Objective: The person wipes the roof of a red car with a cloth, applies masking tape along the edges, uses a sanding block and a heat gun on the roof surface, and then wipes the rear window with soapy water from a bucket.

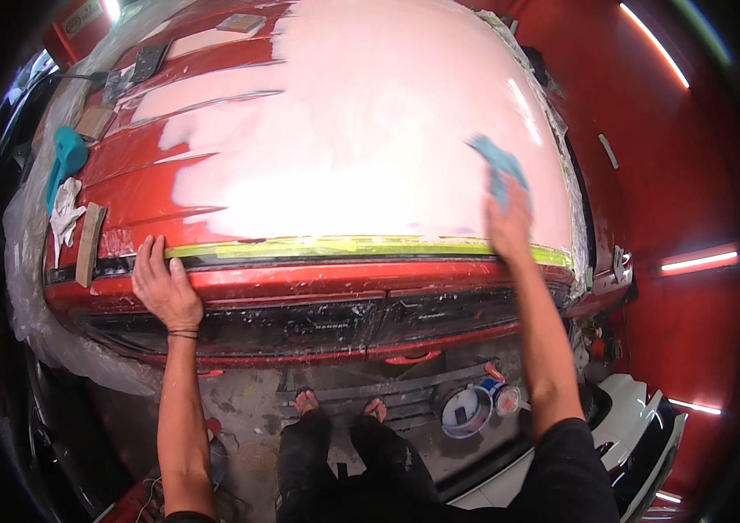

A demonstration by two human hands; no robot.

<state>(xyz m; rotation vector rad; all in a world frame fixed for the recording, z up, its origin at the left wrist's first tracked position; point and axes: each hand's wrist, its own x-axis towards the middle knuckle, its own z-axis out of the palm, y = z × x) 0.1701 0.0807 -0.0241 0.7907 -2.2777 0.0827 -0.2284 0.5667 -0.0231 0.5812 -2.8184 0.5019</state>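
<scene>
A red vehicle roof (pixel 126 179), largely coated in pale pink (pixel 370 113), has yellow-green tape (pixel 291 246) along its near edge. My left hand (pixel 167 283) rests on that edge at the left, fingers apart and holding nothing. My right hand (pixel 509 213) grips a teal cloth or sheet (pixel 496 157) against the pink surface at the right, blurred by motion. Left of my left hand lie a long block (pixel 91 244) and a crumpled white glove or rag (pixel 65 213). A teal tool (pixel 67 152) sits farther back.
Small blocks (pixel 241 23) and dark pads (pixel 149 63) sit on the roof's left side. Plastic sheeting (pixel 34 244) borders it. Below, beside my feet, are a bucket (pixel 466 418) and a tub (pixel 507 397). White car panels (pixel 623 410) stand lower right, near a red wall (pixel 675 331).
</scene>
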